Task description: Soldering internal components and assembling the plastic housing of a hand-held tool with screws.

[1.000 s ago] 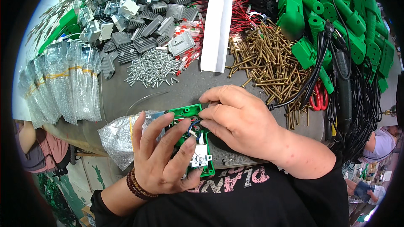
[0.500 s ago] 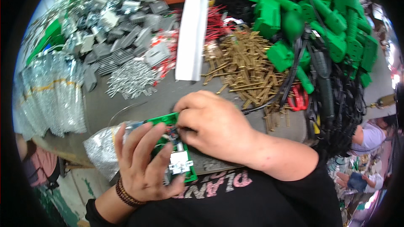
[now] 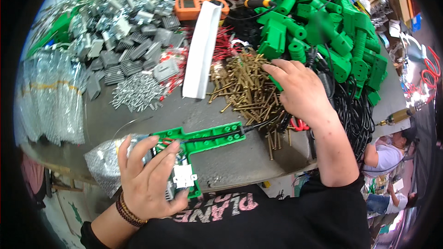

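Note:
My left hand (image 3: 150, 175) is curled over an open green plastic housing half (image 3: 211, 139), fingers and thumb on its wide end. Inside lie red and dark wires, a white-faced metal-edged component (image 3: 184, 175) and a black cable (image 3: 217, 136) along the narrow handle. The part under my left palm is hidden. My right hand (image 3: 302, 90) is over the right edge of the brass screw pile (image 3: 247, 85), beside the green parts. Its fingers close on a green plastic piece (image 3: 275, 83), mostly hidden beneath them.
A bubble-wrap bag (image 3: 104, 166) lies by the housing. Behind are silver rivet-like pieces (image 3: 136, 90), grey finned blocks (image 3: 122, 67), a white channel strip (image 3: 201, 53), an orange meter (image 3: 194, 9) and heaped green housings (image 3: 341, 41). Black cables (image 3: 350, 120) hang at the right.
My right hand has left the housing and moved right and away to the green parts, where it grips a piece. The housing's cable-filled handle now shows. My left hand stays on the housing.

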Demonstrator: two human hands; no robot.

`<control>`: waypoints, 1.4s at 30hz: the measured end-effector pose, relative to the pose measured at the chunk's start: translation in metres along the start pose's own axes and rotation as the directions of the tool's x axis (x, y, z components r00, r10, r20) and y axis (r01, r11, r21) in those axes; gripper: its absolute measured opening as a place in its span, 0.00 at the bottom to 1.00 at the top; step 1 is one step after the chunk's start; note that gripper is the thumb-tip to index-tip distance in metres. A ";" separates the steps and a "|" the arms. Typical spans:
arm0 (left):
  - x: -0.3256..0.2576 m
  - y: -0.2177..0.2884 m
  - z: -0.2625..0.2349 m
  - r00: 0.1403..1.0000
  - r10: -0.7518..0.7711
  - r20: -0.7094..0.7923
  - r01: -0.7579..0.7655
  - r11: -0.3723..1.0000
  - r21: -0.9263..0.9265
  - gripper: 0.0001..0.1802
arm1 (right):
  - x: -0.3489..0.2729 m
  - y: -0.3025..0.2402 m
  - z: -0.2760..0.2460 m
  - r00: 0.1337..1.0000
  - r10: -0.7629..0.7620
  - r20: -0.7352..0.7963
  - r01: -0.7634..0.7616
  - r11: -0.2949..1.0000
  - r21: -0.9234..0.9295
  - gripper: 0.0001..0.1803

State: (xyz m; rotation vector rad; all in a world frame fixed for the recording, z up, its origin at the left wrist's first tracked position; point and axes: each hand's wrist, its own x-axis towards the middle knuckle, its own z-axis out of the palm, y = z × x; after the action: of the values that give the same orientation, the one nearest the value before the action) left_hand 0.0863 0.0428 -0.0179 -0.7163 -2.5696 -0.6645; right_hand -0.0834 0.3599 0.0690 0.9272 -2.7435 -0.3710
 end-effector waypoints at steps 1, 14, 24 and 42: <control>-0.001 0.000 0.001 1.000 -0.011 -0.022 0.011 1.000 -0.009 0.42 | 0.008 -0.003 0.003 1.000 -0.029 -0.004 0.028 0.998 -0.049 0.33; -0.004 0.001 0.002 0.996 -0.016 -0.089 0.013 0.999 -0.039 0.33 | -0.024 0.040 0.009 0.512 0.274 -0.814 0.168 0.898 0.408 0.11; -0.001 0.004 -0.002 0.991 -0.102 -0.091 0.095 0.992 -0.085 0.23 | -0.080 0.003 -0.056 0.773 0.287 -0.565 0.428 0.420 0.800 0.14; 0.005 0.005 -0.009 0.990 -0.141 -0.027 0.137 0.982 -0.133 0.27 | -0.046 -0.094 0.006 0.923 0.333 -0.192 0.219 -0.044 0.975 0.33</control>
State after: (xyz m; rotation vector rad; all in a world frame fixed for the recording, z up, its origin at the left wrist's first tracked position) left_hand 0.0872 0.0435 -0.0066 -0.5626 -2.5783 -0.8897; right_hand 0.0039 0.3168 0.0289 0.8426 -2.1700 2.0189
